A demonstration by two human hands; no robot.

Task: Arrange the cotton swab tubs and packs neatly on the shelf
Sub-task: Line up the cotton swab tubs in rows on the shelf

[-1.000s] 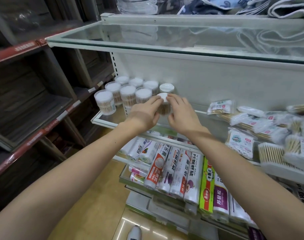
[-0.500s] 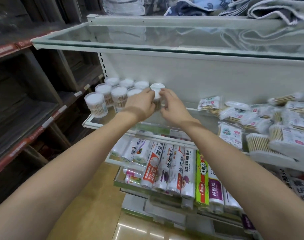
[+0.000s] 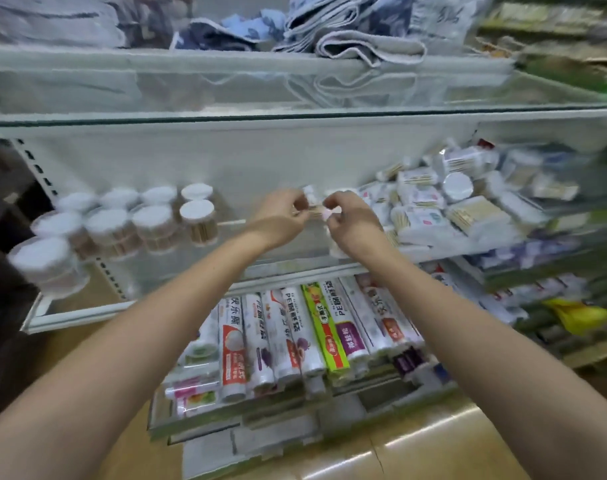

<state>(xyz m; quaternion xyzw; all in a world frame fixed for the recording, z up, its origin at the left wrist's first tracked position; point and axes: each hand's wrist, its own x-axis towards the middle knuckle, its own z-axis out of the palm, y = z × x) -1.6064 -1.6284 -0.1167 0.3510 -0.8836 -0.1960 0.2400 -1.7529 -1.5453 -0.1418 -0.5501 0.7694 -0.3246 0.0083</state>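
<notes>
Several round cotton swab tubs (image 3: 196, 220) with white lids stand grouped at the left of the glass shelf (image 3: 288, 271). A heap of flat cotton swab packs (image 3: 430, 206) lies at the right. Between the two groups, my left hand (image 3: 281, 216) and my right hand (image 3: 350, 220) together pinch a small clear pack of swabs (image 3: 315, 209) above the shelf, one hand at each end. The image is blurred, so the pack's details are unclear.
A glass shelf above (image 3: 295, 112) carries folded towels (image 3: 357, 36). Rolls of cling film (image 3: 295, 334) fill the lower shelves. A single white-lidded tub (image 3: 457, 187) lies among the packs at the right. Dark wooden shelving stands at the far left.
My hands have left the tub at the right end of the tub group and moved right. They now hold a small swab pack. The view has swung right.
</notes>
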